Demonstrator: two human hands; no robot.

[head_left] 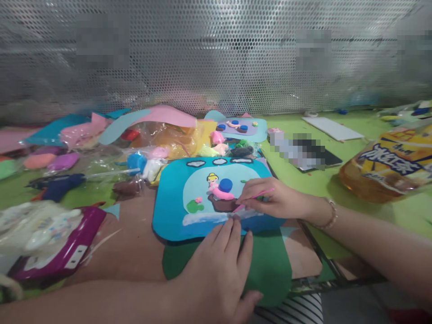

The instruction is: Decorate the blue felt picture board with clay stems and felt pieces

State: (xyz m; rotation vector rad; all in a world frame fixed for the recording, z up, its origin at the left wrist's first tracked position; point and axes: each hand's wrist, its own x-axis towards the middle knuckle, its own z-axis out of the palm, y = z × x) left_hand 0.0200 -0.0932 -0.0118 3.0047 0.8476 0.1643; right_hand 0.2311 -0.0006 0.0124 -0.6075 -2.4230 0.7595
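Note:
A blue craft board (172,207) lies in front of me, with a clay picture on it: a pink figure (219,191), a blue ball, a brown shape, a green leaf and white clouds. My right hand (270,198) pinches a thin pink stick (254,199) whose tip touches the brown clay. My left hand (219,265) lies flat, fingers stretched out, pressing on the board's near edge and a green sheet (270,265) beneath it.
Bags of coloured clay (158,153) and foam sheets (162,114) lie at the back left. A blue glue gun (57,186), a purple packet (64,252), a second clay board (241,128), a yellow bag (388,166) at right and a perforated metal wall (216,54) surround the work.

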